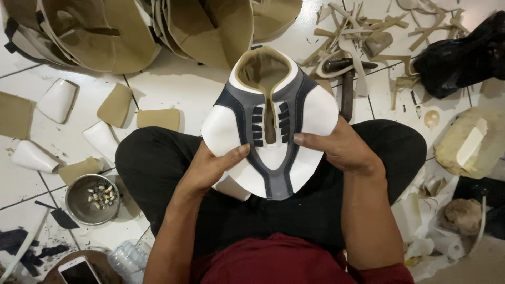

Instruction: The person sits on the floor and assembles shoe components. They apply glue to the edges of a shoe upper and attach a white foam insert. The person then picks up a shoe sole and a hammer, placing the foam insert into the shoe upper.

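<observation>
- Where the view begins, at the bottom edge, a phone (79, 272) and a clear plastic bottle (126, 259) are seen on the tiled floor (173, 89), just left of the seated person's dark trousers (158, 168).
- A shoe upper (269, 118), white with grey-navy bands and a tan lining, is held above the lap between both hands, its collar pointing away from the body.
- The left hand (210, 168) is closed on the upper's lower left edge, with the thumb pressed on the white face.
- The right hand (342, 150) is closed on the right edge, with the thumb laid across the white panel near the lace tabs.
- A crease in the white panels is judged possible if the thumbs press harder, since the piece is supported only at its edges.
- A metal bowl (93, 199) of small stubs is noted near the left knee; staining is judged likely should the upper be lowered onto it.
- White and tan cut pieces (115, 105) are spread further left.
- A hammer (347, 89) lies beyond the upper among tan offcut strips (368, 26); snagging is judged a risk there.
- Stacked tan uppers (131, 31) are seen farthest away.
</observation>
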